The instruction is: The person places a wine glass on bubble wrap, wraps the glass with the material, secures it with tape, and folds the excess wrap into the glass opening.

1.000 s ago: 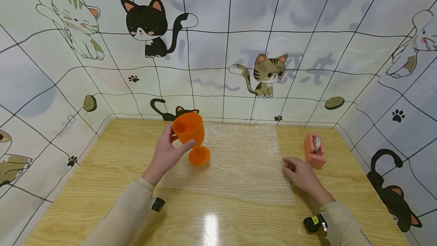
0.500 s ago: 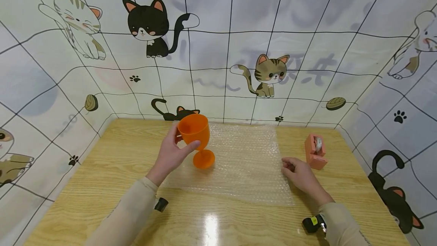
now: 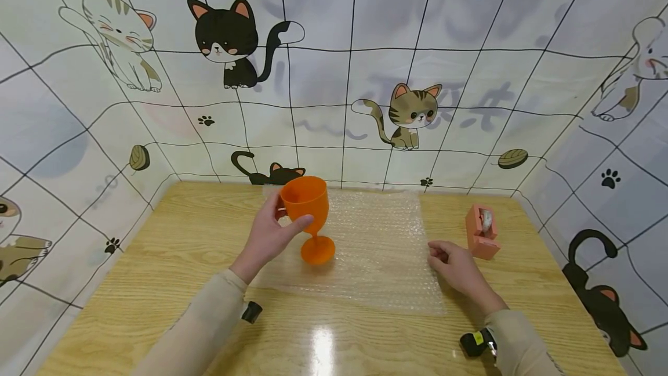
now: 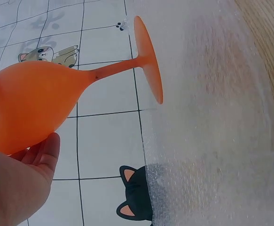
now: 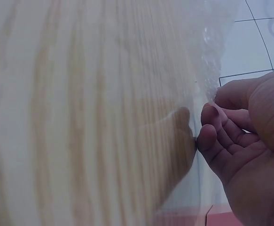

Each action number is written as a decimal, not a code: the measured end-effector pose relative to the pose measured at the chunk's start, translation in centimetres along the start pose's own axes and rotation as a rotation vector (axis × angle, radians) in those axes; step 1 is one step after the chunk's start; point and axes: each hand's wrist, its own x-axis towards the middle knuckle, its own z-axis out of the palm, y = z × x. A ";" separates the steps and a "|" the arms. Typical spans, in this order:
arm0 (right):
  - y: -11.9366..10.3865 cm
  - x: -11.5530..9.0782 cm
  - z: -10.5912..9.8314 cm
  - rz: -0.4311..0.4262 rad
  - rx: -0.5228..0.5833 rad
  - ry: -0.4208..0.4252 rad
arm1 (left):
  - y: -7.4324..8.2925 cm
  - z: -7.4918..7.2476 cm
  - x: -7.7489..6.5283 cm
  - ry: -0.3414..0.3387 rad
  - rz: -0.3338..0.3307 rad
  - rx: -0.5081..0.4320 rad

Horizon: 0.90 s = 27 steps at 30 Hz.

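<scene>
My left hand [image 3: 268, 234] grips an orange goblet [image 3: 306, 205] by its bowl, thumb across the near side and fingers behind. The goblet is upright with a slight lean, its round foot [image 4: 148, 59] close over the left part of a clear bubble wrap sheet [image 3: 376, 242]. In the left wrist view the bowl runs out of frame, and most of the fingers are hidden behind it. At the sheet's right edge, my right hand [image 3: 456, 268] pinches the bubble wrap between thumb and forefinger; the right wrist view shows the wrap [image 5: 209, 70] ending at those fingertips.
A pink tape dispenser [image 3: 481, 231] with a roll of tape stands just beyond the right hand. The wooden table [image 3: 209, 213] meets cat-print cloth walls [image 3: 323, 74] at the back and both sides. Black wrist cameras [image 3: 474, 343] hang below the sleeves.
My left hand has carried the goblet to the right and a little nearer, over the bubble wrap. My right hand and the sheet's right edge have shifted slightly left.
</scene>
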 end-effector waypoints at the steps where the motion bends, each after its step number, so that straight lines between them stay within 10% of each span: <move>1: -0.1 0.0 0.0 0.000 0.001 0.001 | 0.0 0.1 0.0 -0.004 -0.004 0.000; 27: -0.9 0.1 0.7 -0.001 0.008 -0.010 | 0.7 2.9 0.5 -0.069 -0.021 -0.010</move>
